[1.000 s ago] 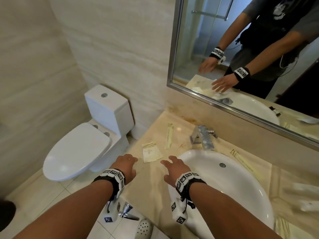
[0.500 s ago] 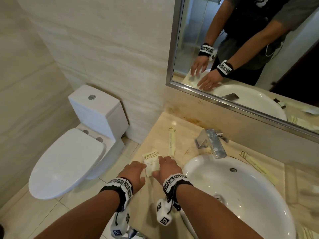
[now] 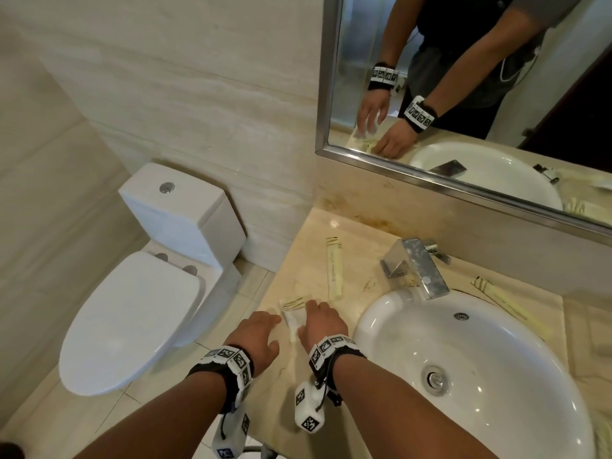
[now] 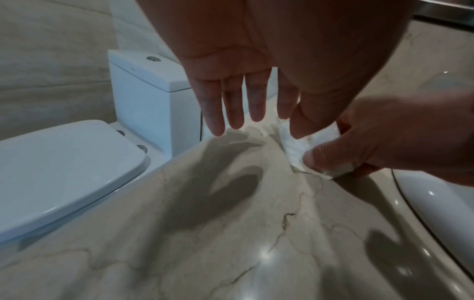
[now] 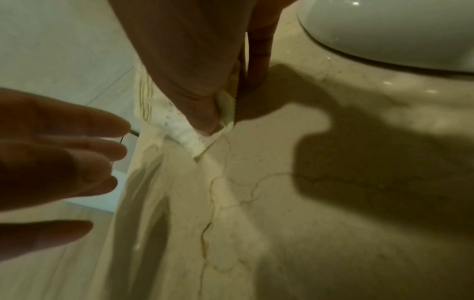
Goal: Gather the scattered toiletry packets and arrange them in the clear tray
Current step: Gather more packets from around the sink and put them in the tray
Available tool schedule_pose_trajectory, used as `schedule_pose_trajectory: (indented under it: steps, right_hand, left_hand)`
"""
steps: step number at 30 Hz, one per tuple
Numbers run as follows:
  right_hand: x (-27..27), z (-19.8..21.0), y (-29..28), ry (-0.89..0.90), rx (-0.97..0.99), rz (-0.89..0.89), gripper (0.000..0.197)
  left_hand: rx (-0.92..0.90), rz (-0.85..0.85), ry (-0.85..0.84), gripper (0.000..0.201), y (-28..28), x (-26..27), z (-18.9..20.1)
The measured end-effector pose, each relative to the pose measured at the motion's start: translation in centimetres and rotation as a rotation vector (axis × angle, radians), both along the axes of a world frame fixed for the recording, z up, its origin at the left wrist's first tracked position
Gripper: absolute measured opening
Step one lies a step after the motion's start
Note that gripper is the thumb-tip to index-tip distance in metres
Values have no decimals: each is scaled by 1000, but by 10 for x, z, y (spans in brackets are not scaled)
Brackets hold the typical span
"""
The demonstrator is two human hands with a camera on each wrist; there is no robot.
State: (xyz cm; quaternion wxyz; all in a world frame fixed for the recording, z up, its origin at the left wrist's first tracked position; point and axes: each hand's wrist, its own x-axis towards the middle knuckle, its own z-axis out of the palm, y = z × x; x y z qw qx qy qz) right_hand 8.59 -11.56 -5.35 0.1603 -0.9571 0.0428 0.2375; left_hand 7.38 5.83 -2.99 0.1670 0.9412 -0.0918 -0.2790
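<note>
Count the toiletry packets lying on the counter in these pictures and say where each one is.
3: a square packet pinched by the right hand; a long packet left of the faucet; another long packet right of it. Blurred shapes far right may be more.

A beige marble counter (image 3: 318, 385) bears a round white basin (image 3: 496, 409), a chrome tap (image 3: 419, 266) and three long cream packets (image 3: 334, 270).

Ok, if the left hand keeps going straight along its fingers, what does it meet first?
Probably nothing on the counter: the left hand points at bare countertop left of the square packet; beyond lies the wall. Depth is unclear.
</note>
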Motion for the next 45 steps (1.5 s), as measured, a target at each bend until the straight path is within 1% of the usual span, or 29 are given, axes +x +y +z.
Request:
schedule_pose_trajectory:
  steps: [3,7,9,11,14,16,18,20,23,26,27,29,31,33,37,39,42,45]
  right_hand:
    - [-12,6,-3,-18,40,50,39]
    - [-26,20,-25,-31,120,139,46]
    - [-33,29,-41,-47,141,140,49]
    - [-38,39,-58,-69,164,114,53]
    - [-47,53,-86,-95,231,16,61]
    - [-57,60,-106,-131,286,-84,61]
    - [-69,64,-126,-162,358,-248,63]
    - [-81,68,-146,-180,443,-432,64]
    - [-97,74,-175,-222,547,-591,58]
    - [-118,82,-203,-230,616,-663,40]
    - [-124,85,-214,-229,615,-676,38]
    - [-138,91,-237,-229,604,-702,35]
    - [-153,94,-262,-226,595,-721,38]
    - [-170,96,-286,-207,579,-719,40]
    - [-208,97,-335,-196,568,-738,46]
    - [-226,97,-354,-211,581,-795,49]
    - [-257,95,-386,-270,567,-898,47]
    - [-282,90,-417,-282,535,-994,48]
  left_hand:
    - [-20,-4,-5,66,-7,4,6]
    - [-85,-6,-36,79,-25,11,17]
    - [-121,-39,3,83,-41,13,24]
    - [-152,-86,67,79,-62,13,33]
    - [-218,-130,69,65,-97,14,43]
    - [-258,-143,44,53,-120,14,48]
    - [-287,-146,27,38,-141,14,54]
    - [-346,-134,56,24,-162,9,58]
    - [-436,-117,110,14,-195,-5,63]
    - [-453,-151,128,10,-232,-19,65]
    - [-441,-176,113,9,-245,-23,67]
    - [-407,-218,64,14,-272,-30,69]
    - [-412,-210,81,21,-299,-39,73]
    - [-404,-217,133,26,-326,-53,78]
    - [-363,-329,212,30,-381,-78,76]
    - [-357,-372,220,33,-403,-90,74]
    - [-357,-427,191,33,-442,-113,72]
    - [-381,-466,166,32,-480,-131,69]
